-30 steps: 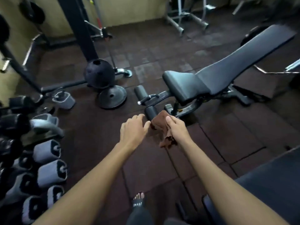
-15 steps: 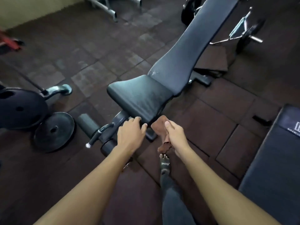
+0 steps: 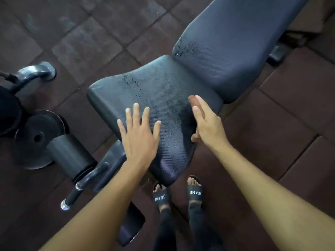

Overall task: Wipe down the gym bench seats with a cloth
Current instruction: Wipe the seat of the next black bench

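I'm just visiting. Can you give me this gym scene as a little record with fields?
Seat: black textured padded bench seat, speckled marks on top
Backrest: dark padded backrest, beyond the seat
Left hand: left hand flat on seat, fingers spread
Right hand: right hand edge-on at seat's right side, fingers straight
Cloth: brown cloth, seemingly only a tip showing past right fingertips
Floor: dark rubber floor tiles
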